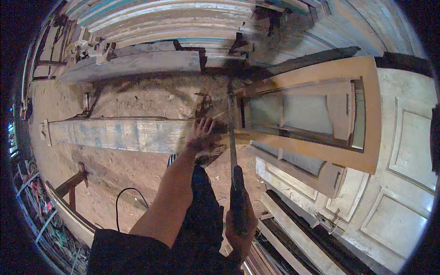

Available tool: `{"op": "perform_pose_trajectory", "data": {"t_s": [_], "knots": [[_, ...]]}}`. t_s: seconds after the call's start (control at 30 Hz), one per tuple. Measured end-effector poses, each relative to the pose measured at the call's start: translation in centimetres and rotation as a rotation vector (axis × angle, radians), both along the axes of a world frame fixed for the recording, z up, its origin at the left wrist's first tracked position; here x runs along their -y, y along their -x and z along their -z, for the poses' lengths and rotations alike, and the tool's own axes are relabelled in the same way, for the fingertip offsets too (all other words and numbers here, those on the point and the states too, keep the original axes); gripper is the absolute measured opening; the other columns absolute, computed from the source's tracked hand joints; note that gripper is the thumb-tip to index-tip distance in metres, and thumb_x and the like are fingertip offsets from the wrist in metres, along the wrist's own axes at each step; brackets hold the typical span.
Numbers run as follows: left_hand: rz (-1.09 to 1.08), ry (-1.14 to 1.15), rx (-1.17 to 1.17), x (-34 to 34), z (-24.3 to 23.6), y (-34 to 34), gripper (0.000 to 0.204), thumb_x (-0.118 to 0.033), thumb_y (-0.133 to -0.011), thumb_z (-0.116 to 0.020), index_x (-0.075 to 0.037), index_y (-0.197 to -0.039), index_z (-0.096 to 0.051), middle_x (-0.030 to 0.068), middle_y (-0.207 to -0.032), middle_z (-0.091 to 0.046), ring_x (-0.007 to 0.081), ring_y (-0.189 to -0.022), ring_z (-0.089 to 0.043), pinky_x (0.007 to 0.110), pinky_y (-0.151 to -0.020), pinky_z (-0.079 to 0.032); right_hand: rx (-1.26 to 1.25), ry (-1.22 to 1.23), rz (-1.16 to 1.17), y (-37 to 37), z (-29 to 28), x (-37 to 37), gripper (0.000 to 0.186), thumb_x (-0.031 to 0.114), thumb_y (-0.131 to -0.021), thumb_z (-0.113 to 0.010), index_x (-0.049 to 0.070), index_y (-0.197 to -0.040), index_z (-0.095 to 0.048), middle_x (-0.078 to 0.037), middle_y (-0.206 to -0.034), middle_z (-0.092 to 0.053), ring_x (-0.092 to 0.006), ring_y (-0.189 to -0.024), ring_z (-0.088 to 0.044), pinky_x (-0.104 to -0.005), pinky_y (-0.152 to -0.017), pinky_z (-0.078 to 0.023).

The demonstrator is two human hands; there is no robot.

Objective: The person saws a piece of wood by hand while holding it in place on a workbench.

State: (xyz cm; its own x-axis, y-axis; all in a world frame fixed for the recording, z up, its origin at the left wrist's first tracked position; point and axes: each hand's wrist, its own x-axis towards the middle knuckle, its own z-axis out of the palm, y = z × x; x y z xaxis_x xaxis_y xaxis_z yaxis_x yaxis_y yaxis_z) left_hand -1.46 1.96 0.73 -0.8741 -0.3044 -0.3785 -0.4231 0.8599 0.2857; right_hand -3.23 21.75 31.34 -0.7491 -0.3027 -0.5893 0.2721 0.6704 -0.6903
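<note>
On the long plank, rested the left hand near its right end, with fingers parted, grasping nothing; gripped a saw by its handle in the wrapped right hand, near that end; had a wooden frame right of the plank.

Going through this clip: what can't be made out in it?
All in the head view:
Right hand: fingers partly hidden by the handsaw handle.
Handsaw blade: teeth lost, seen nearly edge-on.
Plank: right end obscured by left hand and shadow.
Lower-left clutter: pieces too small and dim, partly cut off by the fisheye rim.
</note>
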Motion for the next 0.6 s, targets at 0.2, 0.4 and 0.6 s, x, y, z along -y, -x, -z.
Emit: {"op": "perform_pose_trajectory", "data": {"t_s": [0.2, 0.4, 0.6], "knots": [[-0.052, 0.013, -0.083, 0.0, 2.9, -1.0, 0.102, -0.060, -0.072, -0.074, -0.006, -0.151, -0.039, 0.0170, -0.154, -0.036, 0.0373, -0.144, -0.030, 0.057, -0.117, -0.023, -0.092, 0.096, -0.179, 1.3, 3.9, -0.5, 0.064, 0.004, -0.085, -0.066, 0.001, -0.146, -0.047, -0.010, -0.107, -0.069, -0.0118, -0.086, -0.061, -0.0273, -0.078, -0.050], [-0.014, 0.069, -0.069, -0.4, 2.5, -1.2, 0.104, -0.062, -0.070, -0.073, -0.001, -0.148, -0.041, 0.0174, -0.152, -0.039, 0.0351, -0.142, -0.033, 0.056, -0.116, -0.025, -0.084, 0.004, -0.178, 1.5, 1.0, 0.1, 0.065, 0.005, -0.085, -0.065, 0.002, -0.147, -0.045, -0.011, -0.105, -0.069, -0.0136, -0.081, -0.063, -0.0291, -0.075, -0.052], [-0.034, 0.048, -0.035, 0.1, 3.9, -2.3, 0.106, -0.063, -0.074, -0.069, -0.002, -0.152, -0.032, 0.0189, -0.153, -0.037, 0.0354, -0.143, -0.032, 0.056, -0.119, -0.018, -0.023, 0.105, -0.149, 1.4, 4.5, -0.2, 0.066, 0.005, -0.085, -0.064, 0.002, -0.147, -0.044, -0.012, -0.103, -0.070, -0.0157, -0.078, -0.065, -0.0308, -0.072, -0.053]]}}
